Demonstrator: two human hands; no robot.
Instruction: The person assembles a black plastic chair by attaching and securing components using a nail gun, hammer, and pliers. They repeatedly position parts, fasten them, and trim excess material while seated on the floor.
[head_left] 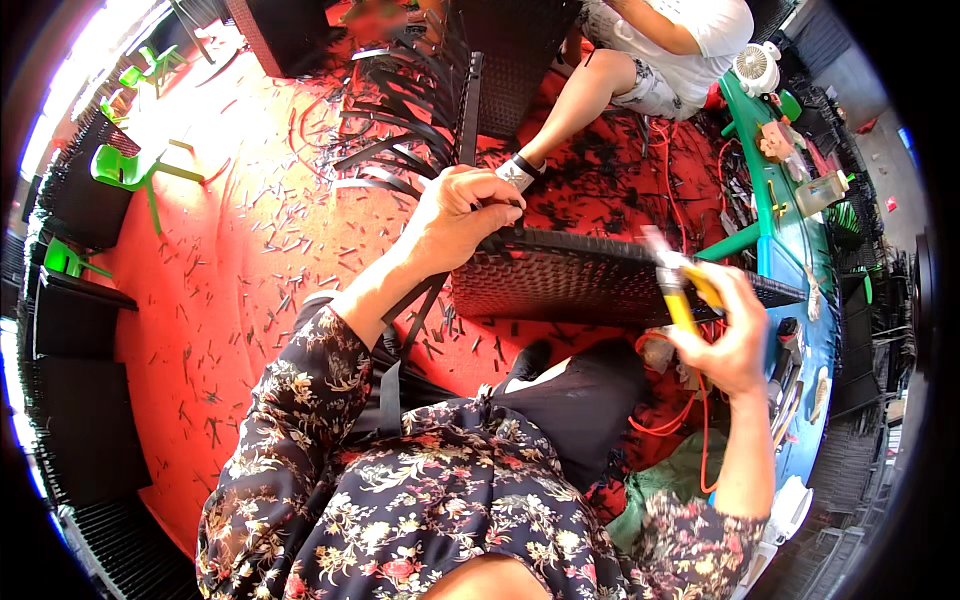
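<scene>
Black woven rattan panel [570, 280] stands on edge before the person's knees, its rim running away to the right above a red floor sheet [235, 300]. At the panel's left end, the left hand [460, 212] is curled, thumb against forefinger at the top corner; a dark bit shows by the thumb tip, but I cannot tell whether a strip is gripped there. Over the panel's right half, the right hand [728, 335] grasps yellow-handled pliers [682, 300], their 2 handles spread apart and their tip, blurred with motion, raised near the panel's top rim. Beyond the panel's left end, a fan of loose black strips [400, 125] sticks out leftward from a dark upright edge [469, 110], and another woven piece [508, 70] stands behind. Also beyond the panel sits a co-worker in a white T-shirt [715, 30] and patterned shorts, with 1 bare leg [590, 95] reaching down toward the panel's left end. Black strip clippings [285, 240] litter the sheet on either side of the panel. Well to the panel's left are green plastic chairs [118, 168]. To its right runs a green-framed table [755, 165] bearing a white fan [757, 68] and a clear jar [822, 193]; an orange cord [668, 190] trails across the floor beyond the panel.
</scene>
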